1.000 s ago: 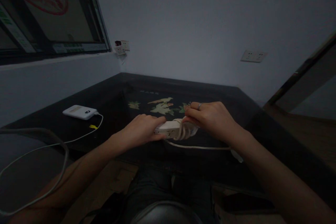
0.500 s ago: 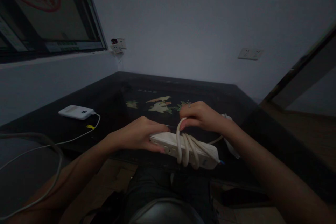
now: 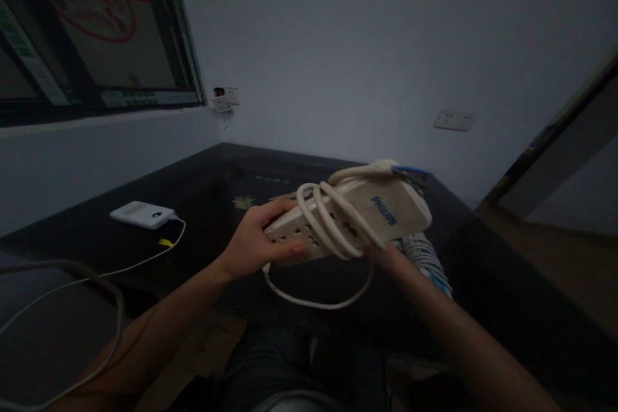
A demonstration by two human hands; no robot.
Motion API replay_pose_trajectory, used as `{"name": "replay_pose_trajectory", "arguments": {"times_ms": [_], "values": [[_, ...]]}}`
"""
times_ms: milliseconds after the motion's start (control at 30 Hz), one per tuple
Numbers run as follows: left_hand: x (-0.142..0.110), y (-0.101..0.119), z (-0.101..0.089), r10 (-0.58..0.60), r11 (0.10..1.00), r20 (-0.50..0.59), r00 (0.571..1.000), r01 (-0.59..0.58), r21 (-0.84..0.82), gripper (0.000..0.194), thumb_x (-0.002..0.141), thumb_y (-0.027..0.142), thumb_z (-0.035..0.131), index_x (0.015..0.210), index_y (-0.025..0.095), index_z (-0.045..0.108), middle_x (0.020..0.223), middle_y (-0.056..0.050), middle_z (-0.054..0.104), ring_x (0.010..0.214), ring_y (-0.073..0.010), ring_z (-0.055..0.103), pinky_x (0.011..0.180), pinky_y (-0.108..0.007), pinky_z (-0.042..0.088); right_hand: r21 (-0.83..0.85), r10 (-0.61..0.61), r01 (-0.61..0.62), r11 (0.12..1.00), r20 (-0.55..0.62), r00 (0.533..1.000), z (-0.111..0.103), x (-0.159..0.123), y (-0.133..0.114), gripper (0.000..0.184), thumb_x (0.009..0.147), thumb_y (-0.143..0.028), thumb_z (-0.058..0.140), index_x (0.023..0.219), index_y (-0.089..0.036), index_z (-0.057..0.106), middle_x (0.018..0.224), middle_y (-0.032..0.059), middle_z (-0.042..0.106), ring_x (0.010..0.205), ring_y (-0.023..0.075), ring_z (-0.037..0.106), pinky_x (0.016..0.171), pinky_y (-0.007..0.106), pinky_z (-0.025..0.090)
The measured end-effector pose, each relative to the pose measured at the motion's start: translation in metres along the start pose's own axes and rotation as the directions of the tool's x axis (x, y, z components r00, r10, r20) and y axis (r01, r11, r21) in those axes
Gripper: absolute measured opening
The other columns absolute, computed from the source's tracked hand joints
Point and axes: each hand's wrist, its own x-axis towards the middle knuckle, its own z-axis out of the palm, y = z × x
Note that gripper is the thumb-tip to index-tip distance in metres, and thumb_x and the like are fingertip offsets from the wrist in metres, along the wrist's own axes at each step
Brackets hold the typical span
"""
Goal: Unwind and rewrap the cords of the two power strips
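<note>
A white Philips power strip [image 3: 386, 196] is held up over the dark table, tilted so its right end rises. My left hand [image 3: 265, 232] grips its left end, thumb along the socket face and fingers behind. Several turns of white cord [image 3: 333, 222] wrap around its middle. Another length of the cord hangs in a loop below, running from the strip's left end toward my right hand [image 3: 383, 257]. That hand is behind the strip's lower edge, its fingers hidden. Blue and dark wire ends show by the strip's upper right corner.
On the black table [image 3: 203, 174] a white power bank [image 3: 142, 214] lies at the left with a white cable [image 3: 145, 264] plugged in. A coiled grey cable [image 3: 425, 261] sits beyond my right forearm. Wall sockets [image 3: 454, 120] are at the back.
The power strip has been raised and turned, its right end lifting and its printed end now facing me. My right hand has gone from above the strip to behind and below it.
</note>
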Motion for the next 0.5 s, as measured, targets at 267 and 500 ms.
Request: {"name": "replay_pose_trajectory", "arguments": {"times_ms": [267, 500], "values": [[0.038, 0.024, 0.004, 0.026, 0.973, -0.12, 0.992, -0.053, -0.226, 0.052, 0.062, 0.055, 0.073, 0.094, 0.016, 0.064, 0.078, -0.003, 0.066, 0.066, -0.0144, 0.059, 0.058, -0.024, 0.049, 0.275, 0.059, -0.036, 0.961, -0.075, 0.995, -0.022, 0.037, -0.001, 0.022, 0.083, -0.02, 0.044, 0.079, -0.019, 0.065, 0.075, 0.0063, 0.066, 0.076, 0.0218, 0.06, 0.069, 0.033, 0.048], [0.078, 0.078, -0.017, 0.149, 0.941, -0.17, 0.974, -0.193, -0.279, 0.054, 0.068, 0.06, 0.065, 0.099, 0.016, 0.059, 0.083, -0.006, 0.068, 0.066, -0.0184, 0.066, 0.054, -0.027, 0.054, 0.356, 0.02, 0.055, 0.933, -0.203, 0.979, -0.064, 0.102, -0.022, 0.023, 0.086, -0.027, 0.046, 0.069, -0.018, 0.059, 0.059, -0.001, 0.052, 0.057, 0.0123, 0.047, 0.055, 0.024, 0.036]]}}
